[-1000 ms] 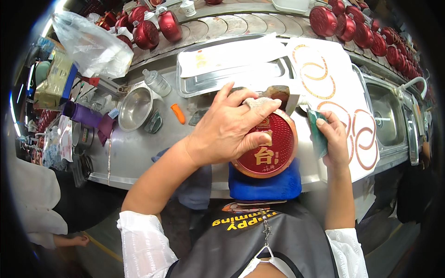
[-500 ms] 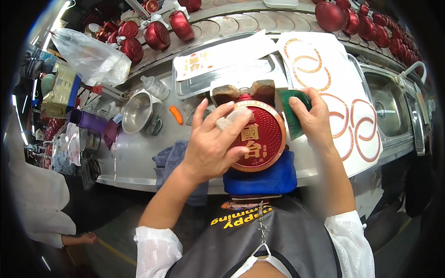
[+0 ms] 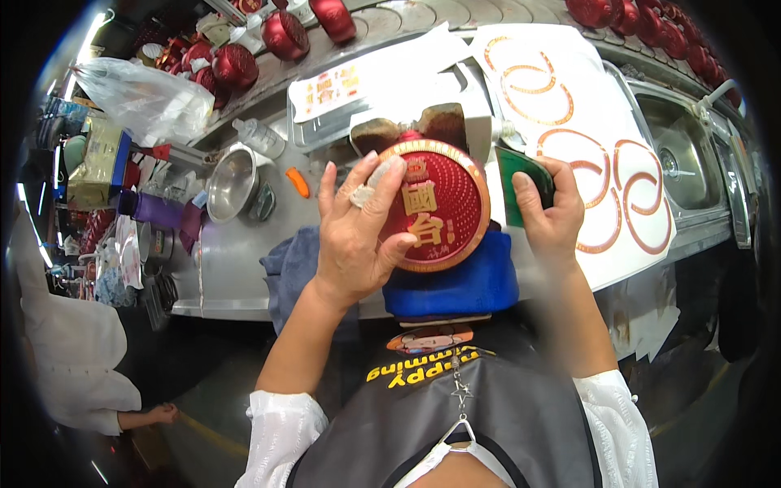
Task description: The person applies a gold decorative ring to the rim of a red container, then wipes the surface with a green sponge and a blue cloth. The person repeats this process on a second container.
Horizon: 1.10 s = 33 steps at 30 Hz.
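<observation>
A round, flat-faced red bottle [image 3: 455, 215] with gold characters and an orange-gold ring band around its face rests in front of me. Its neck end lies toward a dark, worn two-pronged holder [image 3: 443, 126], its lower side on a folded blue cloth [image 3: 451, 281]. My left hand [image 3: 354, 224] lies at the bottle's left rim with fingers spread. Pale wraps cover two of its fingertips, and the thumb touches the face. Right of the bottle, my right hand [image 3: 553, 199] grips a flat green scraper [image 3: 512, 183] between thumb and fingers, apart from the bottle.
White sheets with orange-gold ring decals [image 3: 590, 191] lie at right, beside a sink [image 3: 679, 150]. A metal tray [image 3: 309, 134] bears a decal strip [image 3: 325, 93]. At left are a steel bowl [image 3: 232, 183], an orange tool [image 3: 298, 182] and a grey-blue cloth [image 3: 294, 268]. Another person's sleeve [image 3: 81, 358] shows.
My left fingers have shifted left across the bottle's face to its rim. The right hand, still with the scraper, is slightly farther from the bottle. The whole view has shifted a little.
</observation>
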Motion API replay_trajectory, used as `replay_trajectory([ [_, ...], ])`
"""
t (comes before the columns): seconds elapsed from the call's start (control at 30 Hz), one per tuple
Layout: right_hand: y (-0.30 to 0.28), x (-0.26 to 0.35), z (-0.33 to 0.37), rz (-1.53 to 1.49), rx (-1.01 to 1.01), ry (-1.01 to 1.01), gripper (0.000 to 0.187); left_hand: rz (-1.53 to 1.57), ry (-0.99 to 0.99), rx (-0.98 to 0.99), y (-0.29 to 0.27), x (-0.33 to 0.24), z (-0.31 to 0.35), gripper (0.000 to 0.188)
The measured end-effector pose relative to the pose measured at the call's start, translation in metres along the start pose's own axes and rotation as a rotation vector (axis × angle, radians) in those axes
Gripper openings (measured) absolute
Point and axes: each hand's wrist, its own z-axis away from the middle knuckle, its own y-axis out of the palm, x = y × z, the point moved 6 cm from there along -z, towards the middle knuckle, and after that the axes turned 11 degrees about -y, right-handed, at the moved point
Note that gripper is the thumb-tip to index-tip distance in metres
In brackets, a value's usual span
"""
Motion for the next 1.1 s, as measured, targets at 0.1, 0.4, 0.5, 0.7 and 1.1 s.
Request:
replay_trajectory([
  [0.1,0.003,0.031,0.023,0.104,0.085,-0.411,0.035,0.054,-0.023,-0.05,0.003,0.0,0.005,0.073],
  [0.4,0.008,0.061,0.059,-0.12,0.442,-0.524,0.039,0.152,-0.129,-0.126,0.01,-0.001,0.03,0.092],
  [0.5,0.0,0.031,0.029,-0.29,0.352,-0.245,0.024,0.199,-0.196,-0.096,0.015,0.001,0.037,0.11],
  [0.7,0.013,-0.011,-0.025,-0.204,0.439,-0.031,0.027,0.247,-0.269,-0.066,0.017,0.009,0.041,0.11],
  [1.1,0.06,0.0,-0.099,-0.294,0.634,0.167,0.023,0.268,-0.212,-0.056,0.008,0.019,0.03,0.104],
])
